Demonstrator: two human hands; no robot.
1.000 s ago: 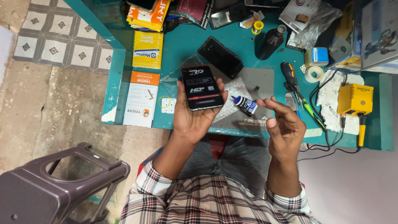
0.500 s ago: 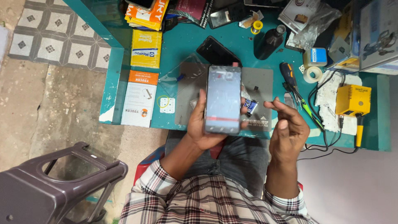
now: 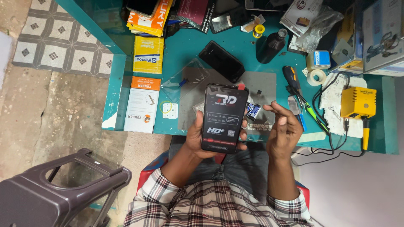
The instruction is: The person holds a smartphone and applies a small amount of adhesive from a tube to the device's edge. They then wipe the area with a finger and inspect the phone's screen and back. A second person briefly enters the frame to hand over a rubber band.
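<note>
Two hands are up in front of us, above our lap and the near edge of the teal desk [image 3: 193, 46]. Our left hand [image 3: 202, 136] holds a phone screen part [image 3: 224, 117], a flat black slab with a printed film on its face. The fingers wrap around its back and lower sides, with fingertips showing at the right edge, so that hand is closed on it. The slab stands with its long side running away from us, top end toward the desk and bottom end toward our body (a small red tab sticks up at its top right corner). Our right hand [image 3: 284, 132] is just beside it, to the right, and does not touch it. That hand is partly curled, with the thumb and fingers close together near the top, and we cannot tell if something tiny is pinched there; it looks empty. So the slab lies to the left of the right hand, a short reach across. Behind the slab, on the grey mat [image 3: 263, 86], lies a small blue and white glue tube [image 3: 253, 110], near the right hand's fingertips. A second dark phone [image 3: 221, 61] lies slanted on the desk farther back. Screwdrivers [image 3: 301, 98] lie on the desk to the right.
</note>
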